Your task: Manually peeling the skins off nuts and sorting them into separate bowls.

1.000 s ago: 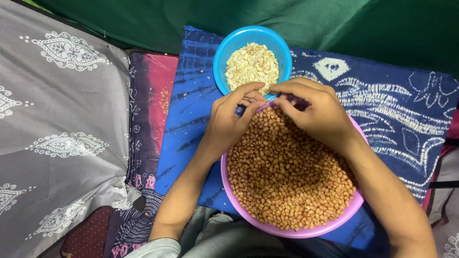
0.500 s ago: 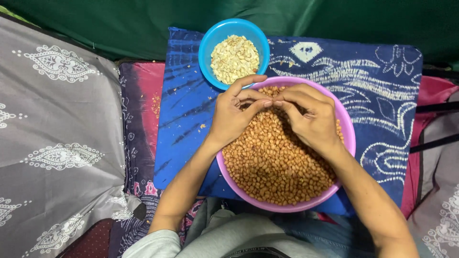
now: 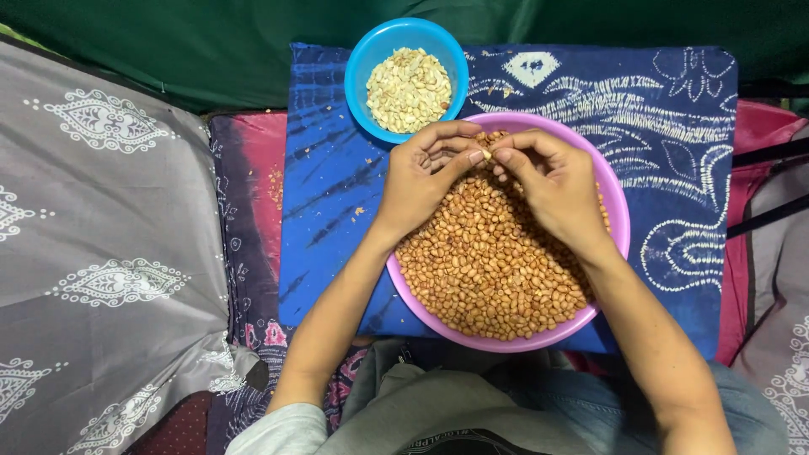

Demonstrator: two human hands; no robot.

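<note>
A single peanut (image 3: 486,155) is pinched between the fingertips of both hands above the far rim of the pink bowl (image 3: 619,221). The left hand (image 3: 424,181) is curled, its thumb and forefinger closed on the nut from the left; the right hand (image 3: 549,187) is bent over the bowl, its fingertips meeting the same nut from the right. The pale tip of the nut is seen just between the two thumbs.

The pink bowl is filled with red-skinned peanuts (image 3: 489,270) and is set on a blue patterned cloth (image 3: 666,118), toward the cloth's near edge. A smaller blue bowl (image 3: 360,59) is placed at the cloth's far edge, just beyond the left hand and touching or almost touching the pink bowl's rim; pale skinned peanuts (image 3: 409,88) are heaped in it. A few crumbs of skin are scattered on the cloth left of the left wrist. A grey printed sheet (image 3: 101,219) is spread at the left, and a green fabric (image 3: 219,42) is seen along the far side.
</note>
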